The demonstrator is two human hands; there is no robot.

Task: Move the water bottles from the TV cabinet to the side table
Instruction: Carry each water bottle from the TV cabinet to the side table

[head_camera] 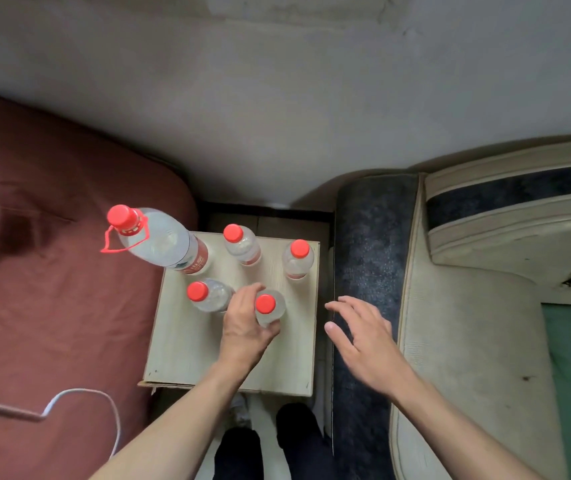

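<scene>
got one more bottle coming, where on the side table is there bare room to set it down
The near strip of the side table, left of the left hand, is bare. So is the near right corner beneath the open right hand. The far half is crowded: the large bottle and three small ones, plus the gripped bottle mid-table.

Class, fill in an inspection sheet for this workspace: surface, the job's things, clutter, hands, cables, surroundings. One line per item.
Surface: pale wooden side table, its near part bare.
Job's things: five red-capped water bottles upright on it: large bottle with carry handle at far left, far middle bottle, far right bottle, near left bottle, near centre bottle.
Clutter: nothing seen.
Hands: left hand has its grip round the near centre bottle; right hand open, holding nothing, right of the table.
Cables: white cable lying on the red bedding.
Surroundings: worn sofa right, wall behind.
</scene>
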